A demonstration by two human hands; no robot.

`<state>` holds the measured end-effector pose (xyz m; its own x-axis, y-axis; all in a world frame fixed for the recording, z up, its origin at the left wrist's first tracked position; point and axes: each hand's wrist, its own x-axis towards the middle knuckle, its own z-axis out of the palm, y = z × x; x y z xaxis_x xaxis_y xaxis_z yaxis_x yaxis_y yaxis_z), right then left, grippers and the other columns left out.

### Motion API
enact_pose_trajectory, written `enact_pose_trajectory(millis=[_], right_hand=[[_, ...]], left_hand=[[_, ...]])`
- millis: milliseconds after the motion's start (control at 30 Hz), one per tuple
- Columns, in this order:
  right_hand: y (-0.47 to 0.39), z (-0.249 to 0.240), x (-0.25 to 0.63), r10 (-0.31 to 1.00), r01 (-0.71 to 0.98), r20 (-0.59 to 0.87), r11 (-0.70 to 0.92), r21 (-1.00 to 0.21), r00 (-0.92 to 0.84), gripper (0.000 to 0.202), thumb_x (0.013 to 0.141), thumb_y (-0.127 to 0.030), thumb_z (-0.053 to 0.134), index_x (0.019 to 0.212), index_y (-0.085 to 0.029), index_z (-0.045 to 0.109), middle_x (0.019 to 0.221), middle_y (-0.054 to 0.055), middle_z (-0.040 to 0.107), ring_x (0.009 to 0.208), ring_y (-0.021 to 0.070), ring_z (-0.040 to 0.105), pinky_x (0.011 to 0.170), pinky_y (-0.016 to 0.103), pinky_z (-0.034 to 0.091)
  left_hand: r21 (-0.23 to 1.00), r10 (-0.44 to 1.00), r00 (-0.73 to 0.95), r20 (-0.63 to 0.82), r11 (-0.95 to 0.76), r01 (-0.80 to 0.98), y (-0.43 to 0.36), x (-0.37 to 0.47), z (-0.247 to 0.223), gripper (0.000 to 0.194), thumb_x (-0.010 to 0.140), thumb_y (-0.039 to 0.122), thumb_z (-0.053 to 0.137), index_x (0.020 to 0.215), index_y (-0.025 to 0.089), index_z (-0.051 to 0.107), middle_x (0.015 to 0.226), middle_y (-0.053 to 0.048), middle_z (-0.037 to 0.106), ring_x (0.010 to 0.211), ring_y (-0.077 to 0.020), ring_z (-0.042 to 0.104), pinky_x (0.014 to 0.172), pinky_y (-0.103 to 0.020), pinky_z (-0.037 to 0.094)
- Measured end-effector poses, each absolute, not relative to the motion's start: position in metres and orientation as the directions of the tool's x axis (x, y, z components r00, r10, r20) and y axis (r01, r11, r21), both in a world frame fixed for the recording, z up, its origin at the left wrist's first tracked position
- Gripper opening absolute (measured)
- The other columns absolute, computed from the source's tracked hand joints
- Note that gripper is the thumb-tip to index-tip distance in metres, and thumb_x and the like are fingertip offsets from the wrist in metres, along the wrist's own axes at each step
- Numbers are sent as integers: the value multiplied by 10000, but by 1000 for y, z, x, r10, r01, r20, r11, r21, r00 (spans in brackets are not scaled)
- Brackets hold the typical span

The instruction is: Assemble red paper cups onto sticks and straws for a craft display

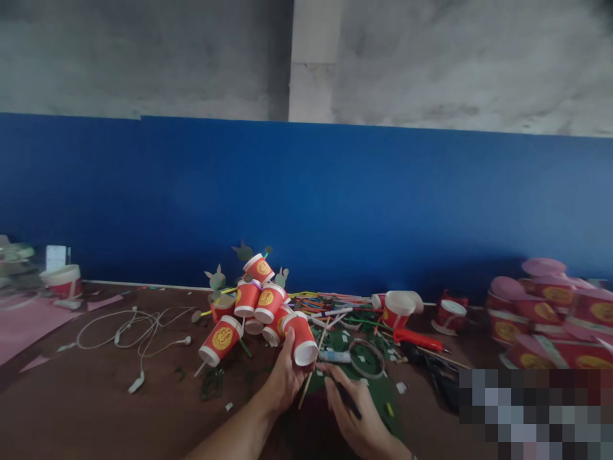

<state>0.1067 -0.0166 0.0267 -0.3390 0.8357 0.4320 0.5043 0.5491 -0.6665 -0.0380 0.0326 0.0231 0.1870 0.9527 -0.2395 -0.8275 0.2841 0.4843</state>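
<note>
My left hand (283, 378) is closed around a red paper cup (297, 335) with a white rim, tilted so its open mouth faces down toward me. In my right hand (358, 412) is a slim black pen-like tool (348, 399), its tip close to the cup's rim; I cannot tell whether they touch. Just behind the held cup several more red cups (248, 298) with yellow emblems lean in a heap, and some carry paper rabbit heads (217, 278). A thin wooden stick (305, 387) lies between my hands.
Colourful straws (330, 303) lie along the blue partition (306, 198). Right of my hands are a tape roll (368, 358), a glue tube (334, 356), a red tool (419, 340) and stacked cups (558, 313). White earphones (136, 382) and pink paper (29, 326) lie left.
</note>
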Motion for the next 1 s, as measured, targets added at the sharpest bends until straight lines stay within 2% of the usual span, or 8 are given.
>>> enact_pose_trajectory(millis=[67,133,200,300,367,600,833,1000], right_hand=[[-21,29,106,822,516,466,568,-641,-327,406,952,-346,293,1044,-141,632,595,46,616,525,148,573,574,237,490],[-24,29,105,802,518,511,592,-617,-309,488,950,-391,265,889,-136,676,581,72,614,546,166,583,590,267,490],[-23,28,102,863,492,432,505,-709,-264,566,937,-466,255,807,-123,686,544,87,616,516,170,588,544,263,480],[-18,24,97,978,357,64,134,-924,-200,686,864,-640,278,832,-83,679,412,52,568,342,138,514,366,213,392],[-16,23,93,975,265,-72,-14,-964,-212,743,789,-723,331,876,-65,666,393,38,563,304,126,489,330,199,362],[-19,24,83,967,118,-170,-150,-982,-191,861,650,-819,395,969,-48,605,374,11,556,284,118,495,292,171,306],[-20,21,85,957,4,-213,-217,-976,-195,855,626,-815,448,1013,-61,562,362,-12,552,286,121,506,298,167,324],[-19,23,85,952,-10,-252,-258,-966,-175,820,613,-811,465,985,-86,558,358,-14,554,273,123,499,290,169,317]], left_hand=[[463,949,176,-262,284,-839,35,-36,22,408,723,513,666,866,135,605,644,-14,646,556,-136,587,579,-249,450],[444,956,166,-241,261,-857,37,-35,21,406,723,498,674,893,135,604,665,-19,661,568,-138,599,567,-244,450],[442,958,161,-236,253,-860,38,-35,22,408,724,479,682,925,132,604,669,-19,667,575,-139,607,555,-237,450],[463,937,167,-308,301,-834,38,-38,23,421,734,481,671,941,121,603,653,-20,666,562,-141,607,546,-237,452],[480,929,170,-329,319,-817,38,-40,23,417,741,474,666,961,127,599,682,-23,676,576,-146,615,572,-245,462],[521,938,244,-246,340,-783,33,-43,24,413,742,458,669,973,122,606,747,-47,694,658,-176,640,661,-279,485],[500,942,212,-261,319,-805,32,-42,27,366,768,422,657,975,124,606,738,-37,691,657,-164,638,666,-265,479],[488,941,208,-268,318,-813,33,-41,25,380,757,418,670,978,117,604,749,-43,692,642,-159,632,671,-265,480]])
